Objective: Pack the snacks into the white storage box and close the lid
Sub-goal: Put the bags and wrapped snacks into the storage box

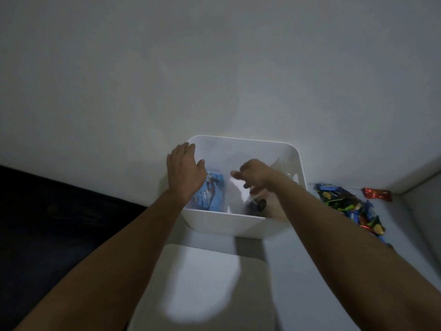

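The white storage box (224,224) stands open against the wall. Inside it on the left lies a light blue snack packet (212,194). My left hand (185,170) rests flat on the box's left rim, fingers spread, holding nothing. Over the box's right half my right hand (254,174) is closed on a clear packet of dark cookies (257,204), which hangs down into the box. In front of the box the white lid (202,283) lies flat on the surface.
A pile of several colourful snack packets (350,206) lies to the right of the box, with a red packet (378,194) behind it near the corner. A dark drop-off (59,223) borders the surface on the left. The wall rises right behind the box.
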`<action>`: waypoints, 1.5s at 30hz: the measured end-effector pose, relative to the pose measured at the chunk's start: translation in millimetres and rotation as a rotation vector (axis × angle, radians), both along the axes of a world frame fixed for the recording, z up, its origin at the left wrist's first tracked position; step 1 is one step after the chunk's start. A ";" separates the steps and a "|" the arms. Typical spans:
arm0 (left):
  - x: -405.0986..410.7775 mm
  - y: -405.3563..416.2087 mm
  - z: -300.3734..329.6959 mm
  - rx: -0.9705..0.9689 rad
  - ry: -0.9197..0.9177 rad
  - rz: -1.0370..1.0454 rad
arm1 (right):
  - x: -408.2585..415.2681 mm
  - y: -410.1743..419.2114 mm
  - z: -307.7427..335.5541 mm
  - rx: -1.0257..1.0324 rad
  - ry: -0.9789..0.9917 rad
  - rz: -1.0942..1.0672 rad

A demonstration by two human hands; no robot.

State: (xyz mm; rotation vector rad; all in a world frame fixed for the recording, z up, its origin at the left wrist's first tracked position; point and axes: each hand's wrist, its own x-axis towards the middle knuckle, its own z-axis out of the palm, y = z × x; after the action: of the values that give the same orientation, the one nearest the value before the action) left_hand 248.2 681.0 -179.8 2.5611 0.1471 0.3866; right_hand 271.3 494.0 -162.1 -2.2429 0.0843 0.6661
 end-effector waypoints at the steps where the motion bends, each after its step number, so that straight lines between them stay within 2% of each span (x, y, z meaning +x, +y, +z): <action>1: -2.1 -10.6 6.3 -0.012 -0.003 -0.034 | 0.3 -11.5 11.3 0.027 -0.033 -0.018; 5: -11.3 -69.5 36.2 -0.156 0.057 -0.195 | -5.1 -68.3 51.8 0.141 -0.048 -0.098; 10: -25.3 -152.6 57.1 -0.173 0.094 -0.356 | -23.4 -151.2 73.3 0.129 -0.113 -0.130; 14: -43.1 -217.7 53.9 -0.190 0.123 -0.439 | -47.5 -216.7 69.1 0.079 -0.092 -0.163; 17: -59.2 -260.4 35.4 -0.184 0.190 -0.506 | -69.3 -261.2 54.9 0.014 -0.081 -0.199; 23: -91.9 -324.3 -32.5 -0.108 0.412 -0.575 | -105.0 -343.5 -12.9 -0.329 -0.033 -0.112; 28: -110.4 -355.7 -92.7 0.076 0.494 -0.572 | -139.5 -378.6 -80.1 -0.437 -0.053 0.023; 33: -118.7 -374.5 -144.1 0.168 0.269 -0.556 | -156.2 -394.9 -138.5 -0.441 -0.180 0.161; 37: -114.8 -387.3 -160.2 0.312 0.331 -0.554 | -159.9 -397.9 -163.7 -0.532 -0.306 0.265; 42: -124.0 -384.3 -186.4 0.336 0.190 -0.491 | -166.3 -399.5 -180.2 -0.553 -0.498 0.223; 45: -126.4 -383.7 -189.5 0.361 0.137 -0.447 | -172.4 -400.7 -187.6 -0.511 -0.541 0.103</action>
State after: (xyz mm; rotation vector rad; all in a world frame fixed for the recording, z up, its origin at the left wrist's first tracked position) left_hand 121.8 297.3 -369.3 2.8649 -0.4809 0.0685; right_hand 98.9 93.3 -349.6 -2.8606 -0.1475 0.0631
